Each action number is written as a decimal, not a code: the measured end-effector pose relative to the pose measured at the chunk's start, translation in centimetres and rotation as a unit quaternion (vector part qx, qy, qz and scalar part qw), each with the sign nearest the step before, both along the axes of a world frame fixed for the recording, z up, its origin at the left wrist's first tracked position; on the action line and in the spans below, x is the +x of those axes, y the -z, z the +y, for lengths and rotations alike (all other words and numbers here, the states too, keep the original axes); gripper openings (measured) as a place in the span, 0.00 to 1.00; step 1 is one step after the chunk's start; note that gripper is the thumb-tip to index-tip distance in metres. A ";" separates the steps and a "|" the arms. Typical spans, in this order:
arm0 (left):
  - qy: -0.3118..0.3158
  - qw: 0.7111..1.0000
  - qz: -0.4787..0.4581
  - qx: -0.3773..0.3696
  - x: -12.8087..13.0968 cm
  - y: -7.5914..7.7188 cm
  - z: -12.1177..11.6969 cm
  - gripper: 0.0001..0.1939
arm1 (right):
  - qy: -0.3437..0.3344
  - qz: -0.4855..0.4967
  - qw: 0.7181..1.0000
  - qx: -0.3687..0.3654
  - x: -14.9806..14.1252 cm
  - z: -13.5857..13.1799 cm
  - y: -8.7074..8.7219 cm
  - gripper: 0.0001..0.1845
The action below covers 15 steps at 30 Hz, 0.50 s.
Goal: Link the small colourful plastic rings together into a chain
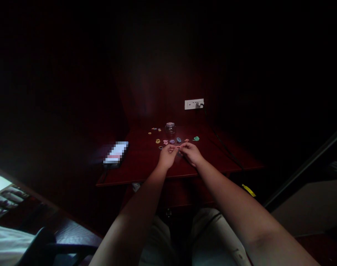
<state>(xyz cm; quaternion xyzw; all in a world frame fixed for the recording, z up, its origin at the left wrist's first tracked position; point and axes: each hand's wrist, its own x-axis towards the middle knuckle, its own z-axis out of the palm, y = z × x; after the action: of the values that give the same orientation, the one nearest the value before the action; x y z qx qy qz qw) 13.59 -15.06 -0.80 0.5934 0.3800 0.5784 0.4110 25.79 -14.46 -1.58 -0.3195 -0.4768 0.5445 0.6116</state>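
Note:
Between my two hands, above the dark red desk (146, 168), is a small orange-pink hair tie (178, 147). My left hand (168, 154) pinches its left side, and my right hand (191, 152) pinches the right side. Just beyond my fingers lie small piles of similar ties: yellow (157, 141), pink (165, 142), purple (172, 141), blue (178, 140), orange (186, 140) and green (196, 138). One dark, greyish ring (161, 147) rests beside my left hand.
A clear lidded jar (170, 128) stands behind the piles. Several loose ties (154, 129) are at the back left. A lit phone (116, 153) is at the left edge. A cable (223, 144) runs along the right side from the wall socket (194, 104).

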 end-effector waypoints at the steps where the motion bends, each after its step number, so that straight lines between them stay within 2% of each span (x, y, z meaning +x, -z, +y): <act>1: -0.002 1.000 0.000 0.001 0.0 0.0 0.0 0.04 | 0.001 0.000 1.000 -0.001 0.0 0.0 0.0 0.11; 15: 0.026 1.000 -0.007 0.000 0.0 0.0 0.0 0.06 | -0.015 -0.010 1.000 -0.002 0.0 -0.2 -0.2 0.14</act>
<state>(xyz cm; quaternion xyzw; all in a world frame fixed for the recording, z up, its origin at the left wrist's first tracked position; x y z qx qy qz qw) 13.60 -15.08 -0.84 0.5987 0.3615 0.5718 0.4290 25.79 -14.62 -1.43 -0.3194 -0.4866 0.5511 0.5979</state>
